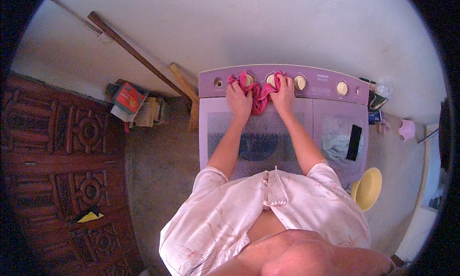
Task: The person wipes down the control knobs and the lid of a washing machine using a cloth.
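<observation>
A pink cloth (259, 98) hangs bunched between my two hands, against the purple control panel (321, 83) of a twin-tub washing machine (292, 169). My left hand (239, 99) is closed on one end of the cloth, beside a cream knob (249, 79) at the panel's left. My right hand (283, 95) grips the other end next to a second cream knob (270, 79). Just right of that hand is another knob (300, 83), and one more knob (341, 88) sits farther right. The fingertips are partly hidden by the cloth.
Below the panel lie the machine's dark see-through lid (220, 132) and a smaller lid with a black rectangle (354, 142). A yellow basin (368, 189) stands at the right. Leftward are wooden boards (184, 82), a box pile (129, 98) and a carved red-brown door (52, 180).
</observation>
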The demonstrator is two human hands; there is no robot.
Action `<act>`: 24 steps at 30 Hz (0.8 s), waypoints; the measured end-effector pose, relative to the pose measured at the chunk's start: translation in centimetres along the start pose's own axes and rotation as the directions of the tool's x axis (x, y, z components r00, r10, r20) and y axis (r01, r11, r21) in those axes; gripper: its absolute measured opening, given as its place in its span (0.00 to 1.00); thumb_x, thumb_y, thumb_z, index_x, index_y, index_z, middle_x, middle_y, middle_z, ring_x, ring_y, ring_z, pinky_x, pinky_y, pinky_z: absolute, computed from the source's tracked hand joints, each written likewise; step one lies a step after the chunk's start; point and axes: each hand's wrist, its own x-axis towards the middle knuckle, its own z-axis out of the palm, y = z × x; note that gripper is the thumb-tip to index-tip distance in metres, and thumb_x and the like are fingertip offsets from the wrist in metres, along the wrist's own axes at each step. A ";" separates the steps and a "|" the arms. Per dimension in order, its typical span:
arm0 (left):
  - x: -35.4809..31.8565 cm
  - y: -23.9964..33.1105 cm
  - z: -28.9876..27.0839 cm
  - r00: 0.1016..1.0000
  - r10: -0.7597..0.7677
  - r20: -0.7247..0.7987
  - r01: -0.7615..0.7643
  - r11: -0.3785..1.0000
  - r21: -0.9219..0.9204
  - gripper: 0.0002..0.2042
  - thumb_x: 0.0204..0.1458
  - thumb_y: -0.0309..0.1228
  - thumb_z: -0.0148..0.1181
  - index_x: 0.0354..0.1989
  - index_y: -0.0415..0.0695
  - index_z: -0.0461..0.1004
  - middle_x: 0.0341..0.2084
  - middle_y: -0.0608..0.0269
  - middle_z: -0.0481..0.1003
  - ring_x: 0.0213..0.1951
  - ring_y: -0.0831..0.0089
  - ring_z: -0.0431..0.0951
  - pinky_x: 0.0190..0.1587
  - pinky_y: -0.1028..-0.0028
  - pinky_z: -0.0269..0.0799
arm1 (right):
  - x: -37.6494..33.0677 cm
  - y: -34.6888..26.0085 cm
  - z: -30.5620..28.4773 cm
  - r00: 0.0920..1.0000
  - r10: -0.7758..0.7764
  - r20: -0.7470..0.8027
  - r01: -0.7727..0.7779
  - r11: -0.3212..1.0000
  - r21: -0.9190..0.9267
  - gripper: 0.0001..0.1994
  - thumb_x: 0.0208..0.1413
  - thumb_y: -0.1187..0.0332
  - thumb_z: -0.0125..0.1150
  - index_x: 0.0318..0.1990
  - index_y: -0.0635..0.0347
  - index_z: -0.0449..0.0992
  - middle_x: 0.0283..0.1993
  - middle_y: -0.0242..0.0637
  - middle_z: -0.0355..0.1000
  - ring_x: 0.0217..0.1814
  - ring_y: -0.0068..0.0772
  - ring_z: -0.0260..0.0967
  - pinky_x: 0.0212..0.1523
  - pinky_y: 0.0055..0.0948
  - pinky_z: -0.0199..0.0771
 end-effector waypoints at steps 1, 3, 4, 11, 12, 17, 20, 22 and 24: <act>0.0 0.3 -0.1 0.999 -0.007 0.038 0.008 1.000 -0.019 0.28 0.44 0.31 0.73 0.52 0.37 0.66 0.45 0.43 0.70 0.50 0.42 0.70 0.52 0.48 0.66 | 0.2 0.2 0.2 1.000 0.001 -0.001 -0.001 1.000 -0.002 0.25 0.43 0.69 0.74 0.52 0.54 0.74 0.52 0.44 0.68 0.55 0.54 0.67 0.54 0.48 0.72; 1.1 1.1 0.1 0.996 0.084 -0.003 -0.084 0.996 -0.007 0.27 0.44 0.31 0.72 0.51 0.38 0.67 0.44 0.44 0.70 0.50 0.42 0.70 0.51 0.49 0.67 | 1.2 0.5 0.8 0.997 -0.065 0.043 0.068 0.996 -0.066 0.22 0.43 0.70 0.72 0.49 0.53 0.76 0.52 0.41 0.69 0.54 0.53 0.66 0.54 0.48 0.72; 1.7 1.6 0.1 0.984 0.173 -0.041 -0.173 0.985 0.009 0.25 0.44 0.31 0.72 0.50 0.40 0.68 0.44 0.45 0.70 0.49 0.43 0.70 0.50 0.49 0.68 | 1.8 0.6 1.0 0.997 -0.063 0.042 0.065 0.995 -0.069 0.22 0.43 0.70 0.72 0.49 0.53 0.76 0.52 0.41 0.69 0.54 0.53 0.66 0.54 0.48 0.72; 3.8 0.2 0.4 0.935 0.345 0.083 -0.350 0.934 0.072 0.22 0.46 0.31 0.71 0.50 0.44 0.71 0.44 0.46 0.69 0.49 0.46 0.70 0.50 0.52 0.69 | 2.6 1.2 1.0 0.948 -0.233 0.217 0.246 0.969 -0.034 0.16 0.44 0.72 0.69 0.44 0.52 0.79 0.49 0.34 0.71 0.54 0.49 0.67 0.53 0.47 0.72; 2.9 -0.1 0.3 0.963 0.261 0.069 -0.264 0.964 0.029 0.23 0.46 0.32 0.70 0.51 0.43 0.71 0.44 0.46 0.69 0.49 0.45 0.70 0.50 0.51 0.69 | 2.1 1.8 0.9 0.960 -0.194 0.201 0.198 0.980 0.000 0.19 0.44 0.71 0.69 0.47 0.52 0.78 0.51 0.37 0.70 0.56 0.51 0.66 0.54 0.49 0.72; 0.0 0.7 0.1 1.000 0.022 -0.012 -0.022 1.000 -0.019 0.26 0.46 0.31 0.71 0.53 0.40 0.69 0.44 0.45 0.70 0.49 0.43 0.71 0.50 0.50 0.68 | 0.3 0.5 0.4 0.998 -0.050 0.026 0.050 0.999 -0.009 0.21 0.47 0.69 0.70 0.51 0.53 0.75 0.53 0.43 0.68 0.56 0.54 0.66 0.54 0.50 0.73; -0.1 0.9 0.0 0.999 -0.012 -0.038 0.012 1.000 -0.001 0.27 0.46 0.32 0.71 0.54 0.38 0.67 0.45 0.44 0.69 0.50 0.41 0.71 0.51 0.50 0.68 | 0.3 0.0 0.5 1.000 -0.005 0.004 0.005 0.999 -0.034 0.22 0.47 0.69 0.70 0.52 0.54 0.75 0.53 0.44 0.68 0.56 0.54 0.66 0.54 0.49 0.72; 0.8 1.3 0.2 0.997 0.069 -0.041 -0.070 0.997 -0.029 0.23 0.47 0.31 0.70 0.51 0.39 0.69 0.44 0.46 0.69 0.49 0.43 0.70 0.50 0.50 0.68 | 0.8 0.0 0.6 1.000 0.017 0.007 -0.017 0.998 -0.057 0.21 0.46 0.70 0.70 0.51 0.54 0.76 0.52 0.43 0.69 0.55 0.53 0.66 0.55 0.48 0.72; 2.4 1.6 0.0 0.983 0.181 0.002 -0.181 0.983 0.018 0.21 0.47 0.31 0.69 0.49 0.40 0.70 0.44 0.47 0.69 0.49 0.44 0.70 0.49 0.50 0.68 | 2.1 -0.2 0.6 0.985 -0.117 0.123 0.129 0.988 -0.088 0.19 0.43 0.71 0.69 0.46 0.54 0.77 0.49 0.39 0.70 0.54 0.51 0.66 0.54 0.46 0.72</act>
